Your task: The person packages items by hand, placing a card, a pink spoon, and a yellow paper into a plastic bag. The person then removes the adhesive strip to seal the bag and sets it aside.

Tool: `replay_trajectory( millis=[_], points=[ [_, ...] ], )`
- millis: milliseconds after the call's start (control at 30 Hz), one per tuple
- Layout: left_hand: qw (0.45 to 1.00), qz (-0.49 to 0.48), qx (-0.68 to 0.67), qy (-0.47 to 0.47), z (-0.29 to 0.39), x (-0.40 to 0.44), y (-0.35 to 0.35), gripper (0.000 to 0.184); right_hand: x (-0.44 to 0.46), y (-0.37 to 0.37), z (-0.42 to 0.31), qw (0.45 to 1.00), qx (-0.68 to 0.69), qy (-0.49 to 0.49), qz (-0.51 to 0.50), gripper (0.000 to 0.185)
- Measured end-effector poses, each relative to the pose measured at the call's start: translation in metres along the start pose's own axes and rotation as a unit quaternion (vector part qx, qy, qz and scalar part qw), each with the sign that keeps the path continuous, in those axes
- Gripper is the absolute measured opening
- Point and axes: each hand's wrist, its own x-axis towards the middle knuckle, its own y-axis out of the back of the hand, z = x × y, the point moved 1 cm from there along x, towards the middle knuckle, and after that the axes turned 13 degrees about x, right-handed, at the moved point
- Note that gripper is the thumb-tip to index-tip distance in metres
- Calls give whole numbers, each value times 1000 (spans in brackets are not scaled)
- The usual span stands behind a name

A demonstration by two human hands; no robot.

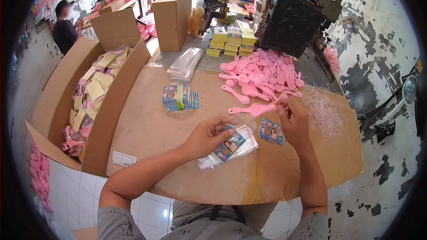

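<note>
My right hand (292,122) grips a pink plastic spoon (254,109) by one end, and the spoon points left above the table. My left hand (208,137) is closed at the mouth of a clear plastic bag (243,130), thumb and fingers pinching its film. A blue printed card (230,146) lies in or on that bag, just below my left thumb; which of the two I cannot tell. More clear bags lie stacked under it. Close to my right wrist is a small pile of blue cards (271,131). Beyond both hands sits a big heap of pink spoons (264,74).
On the left stands an open carton (95,126) of filled packets. Banded card stacks (178,98) and clear bags (185,63) lie mid-table. Plastic shreds (327,111) are at right. Behind are yellow card stacks (231,40), a black machine (291,21) and several people.
</note>
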Motion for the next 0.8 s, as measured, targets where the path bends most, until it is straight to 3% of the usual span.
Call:
replay_trajectory(
  millis=[133, 233, 333, 400, 533, 633, 733, 800],
  points=[
    [1000, 11, 18, -14, -7, 1, -4, 33, -23, -7, -1, 957, 276, -85, -39, 14],
    [999, 0, 33, 2, -4, -1, -4, 34, -27, -9, 6, 946, 306, -101, -31, 14],
    [999, -11, 49, 14, 0, -2, -6, 34, -28, -5, 9, 981, 172, -10, -92, 13],
    [995, -21, 83, 48, -1, -3, -5, 32, -32, -9, 9, 975, 208, -39, -72, 14],
    [996, -28, 76, 29, -3, -3, -9, 32, -32, -24, 3, 933, 351, -78, -6, 22],
    [996, -20, 76, 32, 0, -3, -10, 32, -37, -35, 7, 920, 387, -61, -1, 27],
    [997, -25, 64, 38, 9, -5, -10, 32, -48, -47, 7, 902, 410, -118, -64, 26],
    [999, -46, 24, -1, -3, -3, -9, 32, -40, -41, 2, 925, 348, -29, -150, 28]
  ],
)
